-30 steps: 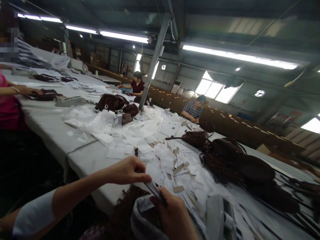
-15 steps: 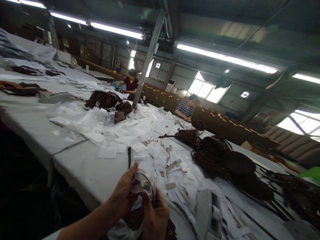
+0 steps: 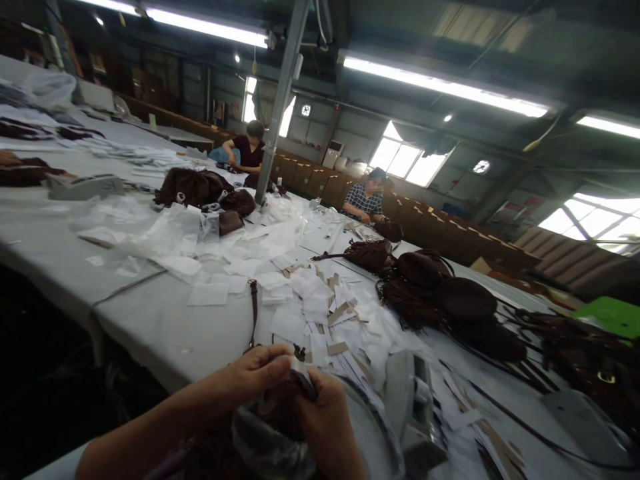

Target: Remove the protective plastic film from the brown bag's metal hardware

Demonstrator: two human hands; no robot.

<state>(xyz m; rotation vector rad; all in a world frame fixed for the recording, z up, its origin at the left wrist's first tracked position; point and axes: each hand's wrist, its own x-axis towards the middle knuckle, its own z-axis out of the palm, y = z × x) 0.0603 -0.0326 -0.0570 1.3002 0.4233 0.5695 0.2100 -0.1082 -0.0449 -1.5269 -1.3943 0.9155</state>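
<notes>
My left hand [image 3: 267, 373] and my right hand [image 3: 325, 407] are close together over a dark brown bag [image 3: 283, 407] at the table's front edge. The fingers of both are closed on its upper part, where a pale, shiny strip [image 3: 303, 373] shows between them. Crumpled clear plastic film [image 3: 270, 443] hangs below, partly around the bag. A thin brown strap [image 3: 254, 307] with a buckle runs away from it over the table. My arms and fingers hide much of the bag.
White paper pieces [image 3: 207, 294] and card strips cover the table [image 3: 145, 333]. Grey tape dispensers [image 3: 407, 393] stand at right and left. Brown bags [image 3: 467, 300] lie to the right, more [image 3: 195, 187] by a metal post [image 3: 283, 100]. Two people [image 3: 367, 197] work across the table.
My hands have drawn together and turned over the bag. The clear film, stretched between them before, now hangs lower. The view has shifted slightly downward and right.
</notes>
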